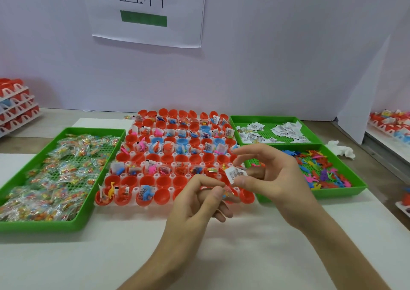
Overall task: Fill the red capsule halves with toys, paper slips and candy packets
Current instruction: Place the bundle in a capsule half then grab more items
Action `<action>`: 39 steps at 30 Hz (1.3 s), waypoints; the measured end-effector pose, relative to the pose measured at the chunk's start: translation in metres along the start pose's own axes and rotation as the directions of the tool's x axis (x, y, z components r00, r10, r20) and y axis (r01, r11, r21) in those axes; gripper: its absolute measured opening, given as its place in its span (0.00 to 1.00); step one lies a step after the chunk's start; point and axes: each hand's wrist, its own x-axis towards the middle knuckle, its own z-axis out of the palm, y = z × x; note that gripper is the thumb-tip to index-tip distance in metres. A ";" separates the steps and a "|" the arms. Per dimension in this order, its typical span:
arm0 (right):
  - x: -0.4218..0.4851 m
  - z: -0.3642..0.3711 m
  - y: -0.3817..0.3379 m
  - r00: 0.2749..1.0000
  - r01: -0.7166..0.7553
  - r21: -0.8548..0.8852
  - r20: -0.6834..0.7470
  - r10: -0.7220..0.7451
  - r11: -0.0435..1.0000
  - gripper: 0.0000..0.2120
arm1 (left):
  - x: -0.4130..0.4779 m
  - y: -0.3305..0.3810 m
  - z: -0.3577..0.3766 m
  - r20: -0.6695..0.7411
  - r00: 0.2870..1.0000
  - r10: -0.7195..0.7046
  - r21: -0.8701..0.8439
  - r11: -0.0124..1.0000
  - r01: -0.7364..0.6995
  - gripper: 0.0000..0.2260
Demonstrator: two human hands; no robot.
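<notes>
A white rack (133,188) in the middle of the table holds rows of red capsule halves (163,195) and a few blue ones (182,142); many contain a toy, a paper slip and candy. My right hand (269,179) pinches a folded paper slip (235,174) over the rack's front right corner. My left hand (199,201) is just below it and pinches a clear candy packet (227,194). Both hands hide the capsules beneath them.
A green tray of candy packets (53,174) lies left of the rack. Right of it, a green tray of paper slips (275,131) sits behind a green tray of small plastic toys (319,170). Stacked capsule racks (15,105) stand far left and more at the far right (392,123). A crumpled tissue (340,149) lies by the trays.
</notes>
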 end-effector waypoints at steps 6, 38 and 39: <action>-0.002 0.012 0.001 0.999 0.013 -0.053 0.035 -0.011 0.999 0.18 | 0.001 -0.002 -0.002 -0.032 0.999 0.038 0.067 0.997 -0.036 0.11; -0.004 0.025 0.010 0.994 -0.088 -0.064 0.054 0.092 0.994 0.03 | -0.003 0.000 0.004 -0.114 0.987 0.113 0.038 0.993 -0.110 0.05; -0.004 0.025 0.009 0.990 -0.113 -0.027 0.083 0.115 0.993 0.03 | -0.003 0.000 0.004 -0.105 0.989 0.109 0.026 0.994 -0.107 0.04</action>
